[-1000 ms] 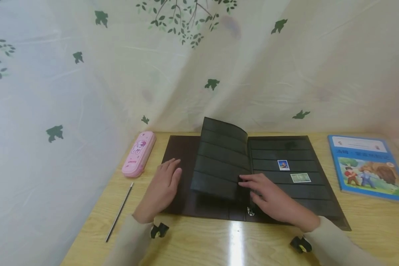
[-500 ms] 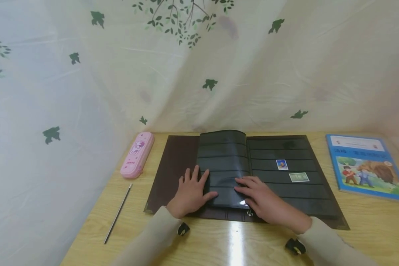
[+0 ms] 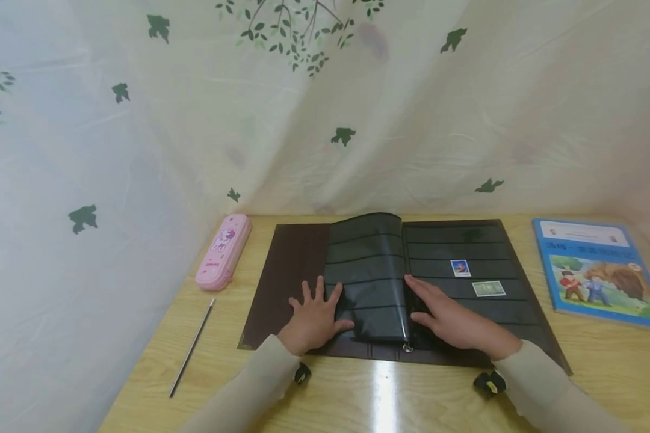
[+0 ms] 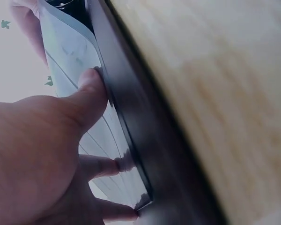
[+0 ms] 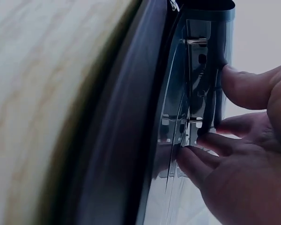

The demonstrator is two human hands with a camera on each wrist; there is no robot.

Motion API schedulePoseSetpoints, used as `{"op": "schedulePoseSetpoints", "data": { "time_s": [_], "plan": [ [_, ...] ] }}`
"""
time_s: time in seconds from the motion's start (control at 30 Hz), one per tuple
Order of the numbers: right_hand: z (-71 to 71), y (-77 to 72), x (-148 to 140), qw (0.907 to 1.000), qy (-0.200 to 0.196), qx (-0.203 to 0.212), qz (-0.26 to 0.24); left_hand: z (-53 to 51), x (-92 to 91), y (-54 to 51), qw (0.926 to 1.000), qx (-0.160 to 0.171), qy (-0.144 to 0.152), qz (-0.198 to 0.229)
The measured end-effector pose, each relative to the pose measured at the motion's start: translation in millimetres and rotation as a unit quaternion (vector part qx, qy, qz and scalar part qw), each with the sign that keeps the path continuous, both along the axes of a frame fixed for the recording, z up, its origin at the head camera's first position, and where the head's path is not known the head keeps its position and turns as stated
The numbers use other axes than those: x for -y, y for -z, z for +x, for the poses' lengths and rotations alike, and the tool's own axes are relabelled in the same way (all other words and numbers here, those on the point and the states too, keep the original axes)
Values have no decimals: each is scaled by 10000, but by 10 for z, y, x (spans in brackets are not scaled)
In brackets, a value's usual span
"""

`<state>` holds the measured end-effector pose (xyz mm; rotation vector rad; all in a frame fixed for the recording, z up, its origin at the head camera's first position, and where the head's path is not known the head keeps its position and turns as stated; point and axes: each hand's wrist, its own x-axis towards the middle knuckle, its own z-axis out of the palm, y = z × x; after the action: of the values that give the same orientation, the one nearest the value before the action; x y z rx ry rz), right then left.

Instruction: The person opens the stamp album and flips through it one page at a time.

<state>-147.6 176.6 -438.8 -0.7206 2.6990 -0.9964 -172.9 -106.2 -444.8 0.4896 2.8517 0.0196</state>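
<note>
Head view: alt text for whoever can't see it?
An open stamp album lies on a wooden table, left hand spread across the left page's outer edge, right hand at the binding. Two stamps sit on the right page; a pink pencil case and metal rod lie left, a blue book right.

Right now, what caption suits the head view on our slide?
Open album with two stamps: left hand spread at the edge of a page, right hand by the spine.

Right hand's fingers [image 5: 196, 166] against curved dark pages [image 5: 213, 70], metal rings [image 5: 196, 41], dark cover [image 5: 124, 108], blurred wood-grain tabletop [image 5: 42, 93]
</note>
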Motion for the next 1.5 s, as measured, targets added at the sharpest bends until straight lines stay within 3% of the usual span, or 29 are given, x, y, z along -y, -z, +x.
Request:
{"op": "schedulePoseSetpoints", "data": {
  "time_s": [0.27,0.67,0.87,0.97,1.13,1.3,1.5],
  "plan": [
    [12,-44,41,9998,48,190,48,33,11,-73,9999,-63,66,72],
    [-26,-85,231,9990,48,-243,382,-16,153,-142,9993,188,156,299],
    [-45,-91,277,9980,26,-152,618,-18,224,-161,9987,317,-79,395],
    [-46,-86,250,9989,94,-62,449,-29,251,-187,9984,339,-127,440],
    [-1,-141,51,9983,482,-14,334,-46,287,-228,9987,338,-64,385],
    [148,-173,-320,9896,1045,-94,982,-33,301,-243,9987,393,-29,332],
    [415,3,-818,9705,1603,-162,1793,-24,294,-233,9990,376,-8,221]
  ]
}}
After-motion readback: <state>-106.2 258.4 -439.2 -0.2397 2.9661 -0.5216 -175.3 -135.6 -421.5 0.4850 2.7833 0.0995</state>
